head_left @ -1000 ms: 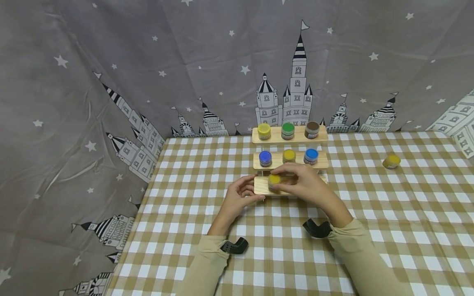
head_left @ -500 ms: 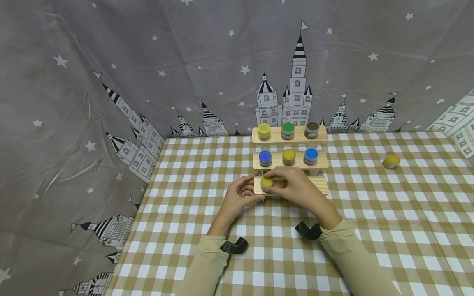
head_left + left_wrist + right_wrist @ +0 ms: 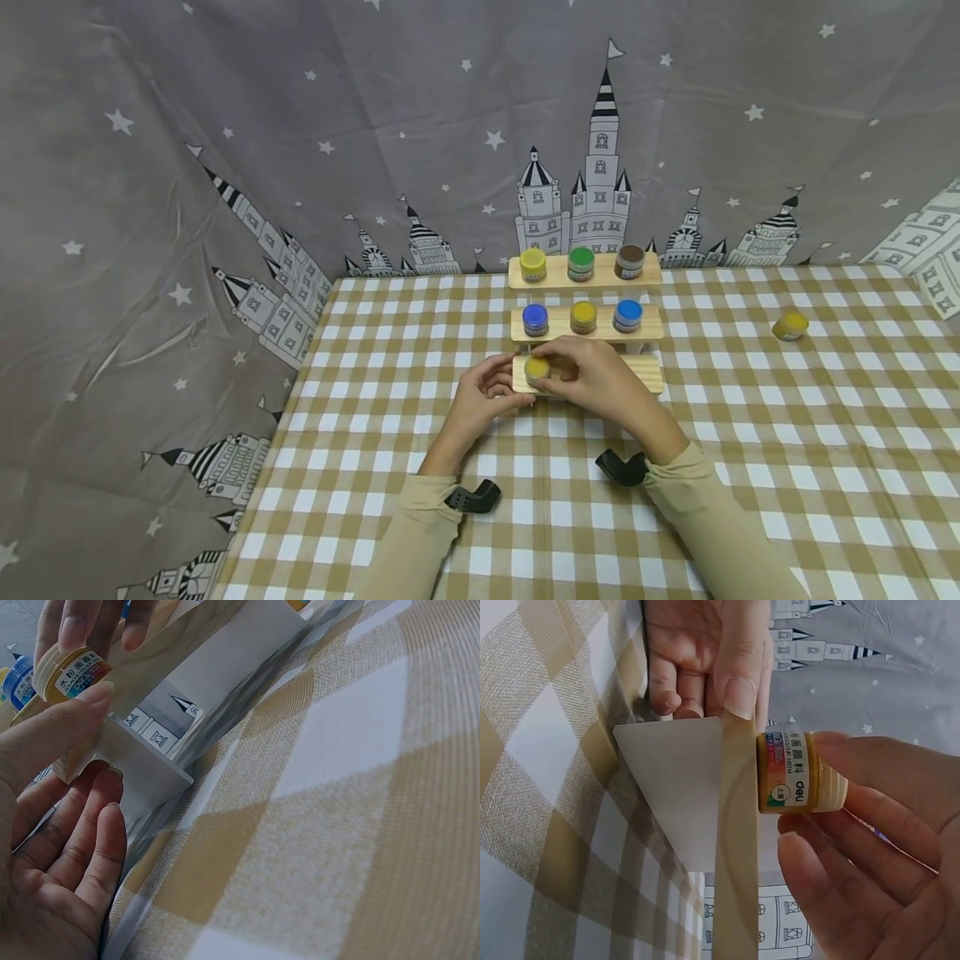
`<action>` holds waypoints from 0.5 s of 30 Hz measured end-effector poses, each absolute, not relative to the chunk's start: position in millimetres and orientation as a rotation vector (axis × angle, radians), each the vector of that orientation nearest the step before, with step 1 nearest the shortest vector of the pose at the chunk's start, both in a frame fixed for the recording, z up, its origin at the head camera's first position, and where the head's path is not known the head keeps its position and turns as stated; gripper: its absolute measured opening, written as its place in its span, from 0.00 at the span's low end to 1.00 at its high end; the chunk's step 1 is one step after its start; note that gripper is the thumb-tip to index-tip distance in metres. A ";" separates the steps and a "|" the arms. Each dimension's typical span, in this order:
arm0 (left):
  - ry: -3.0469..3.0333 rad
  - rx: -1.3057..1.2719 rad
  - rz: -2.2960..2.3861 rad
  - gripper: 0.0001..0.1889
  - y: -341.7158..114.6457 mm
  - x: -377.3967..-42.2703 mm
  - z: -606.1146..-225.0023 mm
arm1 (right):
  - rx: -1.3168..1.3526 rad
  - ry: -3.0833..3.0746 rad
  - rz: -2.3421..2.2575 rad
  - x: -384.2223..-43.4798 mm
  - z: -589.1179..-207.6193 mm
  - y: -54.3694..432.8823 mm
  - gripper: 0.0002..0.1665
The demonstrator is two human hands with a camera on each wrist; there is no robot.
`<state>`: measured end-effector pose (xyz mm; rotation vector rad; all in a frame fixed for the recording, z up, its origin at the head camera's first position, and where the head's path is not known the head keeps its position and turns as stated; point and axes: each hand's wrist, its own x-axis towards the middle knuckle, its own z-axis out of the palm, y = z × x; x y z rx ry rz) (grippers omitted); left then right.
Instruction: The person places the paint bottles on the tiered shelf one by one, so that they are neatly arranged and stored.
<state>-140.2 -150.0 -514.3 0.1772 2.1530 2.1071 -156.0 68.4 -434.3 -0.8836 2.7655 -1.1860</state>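
A three-tiered wooden display rack (image 3: 643, 373) stands on the table. My left hand (image 3: 474, 404) holds the left end of its lowest shelf; the left wrist view shows the thumb at the top edge and fingers curled underneath. With thumb and fingers my right hand (image 3: 600, 383) pinches a small ochre-yellow paint jar (image 3: 536, 371). That paint jar (image 3: 791, 772) sits upright with its base against the shelf, near the left end, its label showing in the right wrist view. On the middle tier are purple (image 3: 536, 320), ochre (image 3: 583, 317) and blue (image 3: 627, 316) jars.
The top tier bears yellow (image 3: 533, 265), green (image 3: 581, 263) and brown (image 3: 629, 262) jars. Another ochre jar (image 3: 791, 326) lies apart at the right on the checked tablecloth (image 3: 750, 467). Behind the table hangs a grey castle-print curtain (image 3: 420, 108).
My right hand has moved left along the lowest shelf with the ochre jar, bringing it close to the shelf's left end. The left hand has stayed on the rack.
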 end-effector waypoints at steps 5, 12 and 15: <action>2.160 0.165 2.106 0.36 -150.8 -139.9 -514.3 | -0.885 2.751 -1.178 -156.2 -430.0 71.9 0.22; 2.159 0.157 2.112 0.37 -150.0 -141.2 -515.0 | -0.883 2.713 -1.292 -155.4 -419.0 86.1 0.22; 2.154 0.151 2.114 0.37 -149.6 -141.0 -515.9 | -0.888 2.707 -1.334 -155.1 -415.4 92.5 0.21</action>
